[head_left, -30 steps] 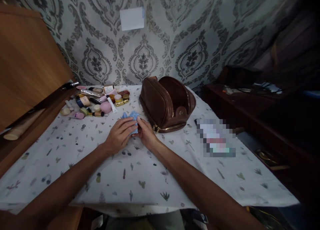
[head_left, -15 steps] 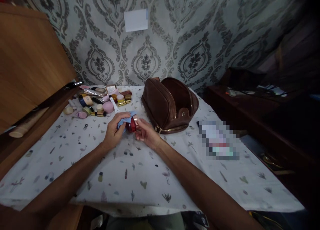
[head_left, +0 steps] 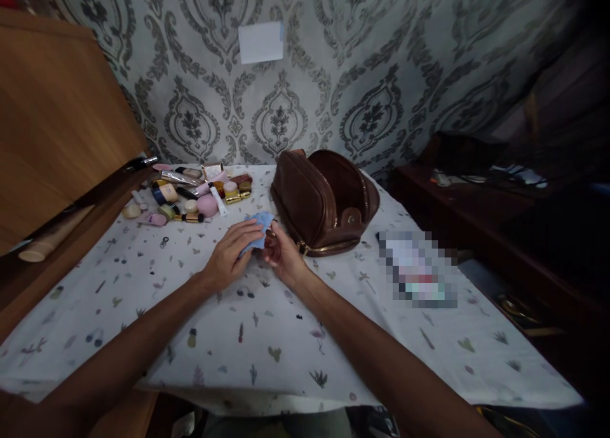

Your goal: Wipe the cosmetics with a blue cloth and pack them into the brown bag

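Observation:
My left hand (head_left: 231, 250) is closed on a light blue cloth (head_left: 260, 227), its fingers laid flat across the top of it. Beneath the cloth is a small red bottle with a rose-gold cap (head_left: 270, 236); only a bit of the cap end shows now, the red part being covered. My right hand (head_left: 287, 257) grips the bottle at that cap end, fingers curled round it. Both hands meet just above the tablecloth, left of a brown leather toiletry bag (head_left: 305, 199) that stands unzipped with its flap up.
Cosmetics, including a pink round container (head_left: 207, 205) and a white tube (head_left: 219, 200), lie in a cluster at the back left. A blurred-out phone (head_left: 417, 269) rests on the right of the printed tablecloth (head_left: 223, 355). A wooden panel (head_left: 61, 120) borders the left side.
My left hand has turned over and slid the cloth across the bottle, so the red glass is now hidden. My right hand has shifted slightly but keeps hold of the cap end.

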Action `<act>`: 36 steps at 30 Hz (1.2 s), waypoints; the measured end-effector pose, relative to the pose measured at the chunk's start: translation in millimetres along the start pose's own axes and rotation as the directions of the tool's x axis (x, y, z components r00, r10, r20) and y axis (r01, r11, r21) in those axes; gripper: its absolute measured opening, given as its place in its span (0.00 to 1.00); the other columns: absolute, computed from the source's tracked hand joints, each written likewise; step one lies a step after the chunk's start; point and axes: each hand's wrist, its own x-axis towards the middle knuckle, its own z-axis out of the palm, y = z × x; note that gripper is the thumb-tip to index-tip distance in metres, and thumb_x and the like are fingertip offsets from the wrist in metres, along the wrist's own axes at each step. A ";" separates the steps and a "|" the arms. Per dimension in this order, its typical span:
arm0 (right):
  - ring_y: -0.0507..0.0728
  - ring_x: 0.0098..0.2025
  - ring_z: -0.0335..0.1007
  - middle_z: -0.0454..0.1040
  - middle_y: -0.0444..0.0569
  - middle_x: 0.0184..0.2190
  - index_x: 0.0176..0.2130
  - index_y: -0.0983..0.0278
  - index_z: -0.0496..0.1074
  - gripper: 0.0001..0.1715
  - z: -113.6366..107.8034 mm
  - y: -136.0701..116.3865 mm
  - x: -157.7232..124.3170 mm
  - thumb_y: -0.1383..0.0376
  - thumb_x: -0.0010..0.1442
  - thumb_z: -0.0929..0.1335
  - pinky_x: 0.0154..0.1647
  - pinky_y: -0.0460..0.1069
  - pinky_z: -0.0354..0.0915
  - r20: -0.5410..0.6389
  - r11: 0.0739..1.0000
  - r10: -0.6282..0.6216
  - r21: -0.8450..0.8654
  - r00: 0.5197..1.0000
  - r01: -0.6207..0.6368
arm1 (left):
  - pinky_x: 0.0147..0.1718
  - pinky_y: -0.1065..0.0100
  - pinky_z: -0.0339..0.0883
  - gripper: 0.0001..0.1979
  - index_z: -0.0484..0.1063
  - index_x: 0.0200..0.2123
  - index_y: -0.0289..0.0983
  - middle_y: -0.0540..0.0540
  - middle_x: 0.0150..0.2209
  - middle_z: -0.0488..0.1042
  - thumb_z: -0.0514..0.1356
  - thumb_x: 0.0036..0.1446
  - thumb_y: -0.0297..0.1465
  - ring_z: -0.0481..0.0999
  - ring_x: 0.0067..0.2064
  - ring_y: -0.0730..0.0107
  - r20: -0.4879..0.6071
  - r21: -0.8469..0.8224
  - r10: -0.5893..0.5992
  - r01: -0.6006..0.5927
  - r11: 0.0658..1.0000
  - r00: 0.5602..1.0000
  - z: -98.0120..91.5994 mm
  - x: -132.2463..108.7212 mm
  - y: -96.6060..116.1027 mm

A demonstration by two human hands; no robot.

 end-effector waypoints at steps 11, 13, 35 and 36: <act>0.45 0.11 0.56 0.68 0.39 0.16 0.32 0.63 0.67 0.24 -2.7 -2.9 2.1 0.45 0.60 0.67 0.09 0.39 0.42 0.081 0.997 0.070 0.015 0.994 -0.072 | 0.64 0.53 0.62 0.20 0.67 0.61 0.40 0.40 0.61 0.70 0.53 0.67 0.28 0.65 0.66 0.62 -0.012 -0.110 -0.105 0.103 0.989 0.994 0.7 -0.9 2.1; 0.46 0.12 0.56 0.69 0.39 0.17 0.32 0.62 0.68 0.23 -3.1 -3.1 2.2 0.45 0.60 0.67 0.09 0.39 0.42 0.101 0.998 0.053 0.029 0.994 -0.056 | 0.64 0.55 0.62 0.21 0.65 0.63 0.41 0.40 0.62 0.69 0.53 0.68 0.28 0.65 0.66 0.63 -0.010 -0.112 -0.106 0.104 0.988 0.994 1.0 -1.7 1.2; 0.50 0.23 0.70 0.75 0.39 0.33 0.45 0.56 0.58 0.37 -0.7 5.1 0.4 0.56 0.43 0.78 0.21 0.44 0.62 0.123 0.912 -0.345 -0.191 0.930 0.364 | 0.34 0.71 0.66 0.15 0.76 0.39 0.34 0.51 0.30 0.75 0.68 0.48 0.35 0.72 0.32 0.70 0.161 -0.661 -0.775 0.650 0.376 0.612 9.3 1.6 -5.3; 0.50 0.24 0.70 0.75 0.40 0.34 0.45 0.56 0.57 0.38 -0.7 4.9 0.4 0.57 0.43 0.79 0.21 0.44 0.62 0.125 0.891 -0.370 -0.232 0.921 0.389 | 0.33 0.71 0.67 0.15 0.76 0.38 0.34 0.51 0.30 0.75 0.68 0.45 0.33 0.72 0.31 0.71 0.193 -0.729 -0.796 0.627 0.275 0.574 10.5 1.7 -6.9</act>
